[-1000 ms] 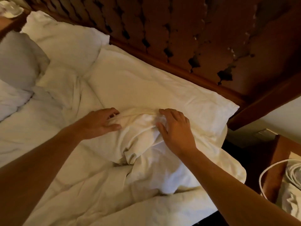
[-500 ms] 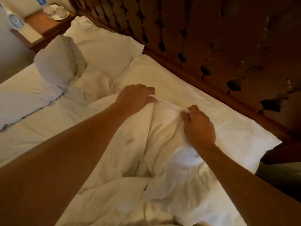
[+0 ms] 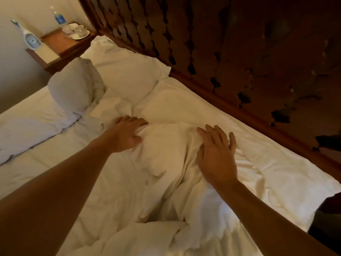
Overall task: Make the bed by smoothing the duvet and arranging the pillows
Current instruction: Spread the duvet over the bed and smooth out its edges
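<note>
A rumpled white duvet (image 3: 166, 159) is bunched up over the near side of the bed, its top edge reaching a flat white pillow (image 3: 193, 108) by the headboard. My left hand (image 3: 127, 133) rests on the duvet's top left fold, fingers loosely spread. My right hand (image 3: 217, 156) lies flat on the duvet to the right, fingers straight and splayed. A second white pillow (image 3: 127, 71) lies further along the headboard. A grey-looking pillow (image 3: 73, 85) stands crumpled beside it.
A dark wooden headboard (image 3: 239, 61) runs along the right. A wooden bedside table (image 3: 62, 45) at the far left carries a water bottle (image 3: 59, 18), cups on a tray (image 3: 77, 31) and a small white device (image 3: 32, 40). The bed's near right corner meets dark floor (image 3: 328, 228).
Both hands have let go of the duvet edge they were pinching and pulling up. They now lie open on the fabric. The view has swung left along the bed.
</note>
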Available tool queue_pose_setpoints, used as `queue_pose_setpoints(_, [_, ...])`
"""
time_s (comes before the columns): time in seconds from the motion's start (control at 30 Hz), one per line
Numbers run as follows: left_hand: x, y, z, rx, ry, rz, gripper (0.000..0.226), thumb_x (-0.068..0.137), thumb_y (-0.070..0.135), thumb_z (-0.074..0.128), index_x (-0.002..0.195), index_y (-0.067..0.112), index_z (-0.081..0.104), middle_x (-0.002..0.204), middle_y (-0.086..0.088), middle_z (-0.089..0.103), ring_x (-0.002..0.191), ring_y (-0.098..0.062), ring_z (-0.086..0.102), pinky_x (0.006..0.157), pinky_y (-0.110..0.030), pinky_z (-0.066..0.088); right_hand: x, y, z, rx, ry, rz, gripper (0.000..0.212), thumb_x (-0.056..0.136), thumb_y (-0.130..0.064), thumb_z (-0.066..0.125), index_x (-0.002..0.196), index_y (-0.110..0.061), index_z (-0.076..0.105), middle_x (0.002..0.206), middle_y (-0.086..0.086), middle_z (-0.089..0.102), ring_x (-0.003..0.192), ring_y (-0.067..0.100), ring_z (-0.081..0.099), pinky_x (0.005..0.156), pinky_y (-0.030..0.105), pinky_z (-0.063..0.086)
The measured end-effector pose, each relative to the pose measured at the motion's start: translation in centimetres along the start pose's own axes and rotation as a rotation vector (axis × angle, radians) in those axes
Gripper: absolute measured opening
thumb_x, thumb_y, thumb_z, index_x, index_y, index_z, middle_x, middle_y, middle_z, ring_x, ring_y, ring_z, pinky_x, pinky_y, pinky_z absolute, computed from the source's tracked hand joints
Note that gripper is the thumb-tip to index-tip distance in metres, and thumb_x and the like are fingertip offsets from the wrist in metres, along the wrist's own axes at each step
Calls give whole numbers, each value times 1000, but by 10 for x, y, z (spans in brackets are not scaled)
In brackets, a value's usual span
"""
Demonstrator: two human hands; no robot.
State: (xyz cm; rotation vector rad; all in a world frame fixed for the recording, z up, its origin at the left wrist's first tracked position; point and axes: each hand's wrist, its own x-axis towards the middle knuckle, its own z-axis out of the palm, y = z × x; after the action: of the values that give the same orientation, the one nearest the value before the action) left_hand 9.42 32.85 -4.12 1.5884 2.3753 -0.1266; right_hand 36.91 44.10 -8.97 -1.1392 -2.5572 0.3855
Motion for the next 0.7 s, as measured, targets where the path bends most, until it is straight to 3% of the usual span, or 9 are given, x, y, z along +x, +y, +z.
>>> queue_pose_setpoints(0.13, [-2, -15, -4, 412, -232, -152, 60, 83, 55, 47, 139, 33, 47, 142, -6, 39, 132, -32, 33, 107, -46, 27, 10, -21, 12, 22, -119, -168, 50, 93, -34, 37, 141, -28, 51, 149, 3, 48, 142, 26, 37, 117, 53, 22])
queue_pose_setpoints(0.2, [7, -18, -11, 572, -226, -228, 48, 92, 49, 47, 133, 26, 55, 136, -9, 44, 127, -31, 40, 103, -44, 33, 12, -23, 19, -64, -173, -181, 46, 96, -38, 40, 138, -31, 54, 154, 3, 42, 146, 29, 30, 118, 53, 18])
queue_pose_setpoints(0.33, [35, -2, -47, 473, 193, -330, 31, 101, 28, 41, 119, 16, 63, 114, -11, 65, 105, -33, 64, 86, -42, 51, 14, -23, 17, -253, -245, -19, 61, 97, -42, 44, 155, -28, 29, 165, 8, 14, 152, 36, 8, 119, 56, 8])
queue_pose_setpoints(0.47, [65, 39, -66, 67, 446, -315, 28, 104, 24, 36, 124, 10, 51, 105, -16, 64, 96, -38, 63, 79, -45, 49, 7, -23, 11, -253, -180, 107, 63, 99, -40, 39, 157, -21, 24, 165, 11, 14, 152, 36, 8, 119, 56, 9])
queue_pose_setpoints(0.5, [68, 44, -61, -45, 435, -274, 29, 104, 27, 37, 126, 11, 49, 107, -15, 63, 99, -37, 61, 81, -46, 47, 3, -22, 11, -240, -188, 117, 63, 100, -42, 36, 157, -22, 22, 166, 11, 13, 152, 36, 8, 119, 56, 9])
queue_pose_setpoints(0.57, [71, 46, -37, -113, 238, -143, 39, 102, 28, 41, 138, 15, 42, 129, -16, 57, 121, -38, 50, 99, -49, 39, -7, -17, 13, -222, -201, 126, 63, 101, -47, 32, 158, -25, 20, 166, 9, 13, 152, 34, 10, 120, 55, 11])
queue_pose_setpoints(0.63, [66, 43, -12, -7, -27, -74, 58, 99, 25, 42, 154, 22, 23, 156, -13, 31, 145, -35, 22, 116, -52, 17, -17, -13, 11, -202, -182, 136, 63, 99, -52, 26, 157, -26, 24, 164, 9, 20, 151, 32, 16, 119, 55, 15])
queue_pose_setpoints(0.7, [60, 44, -2, -9, -53, -52, 64, 100, 21, 37, 158, 27, 10, 163, -8, 17, 150, -32, 9, 119, -51, 8, -29, -11, 4, -147, -131, 157, 66, 97, -55, 18, 154, -25, 32, 161, 9, 30, 149, 31, 24, 118, 55, 18])
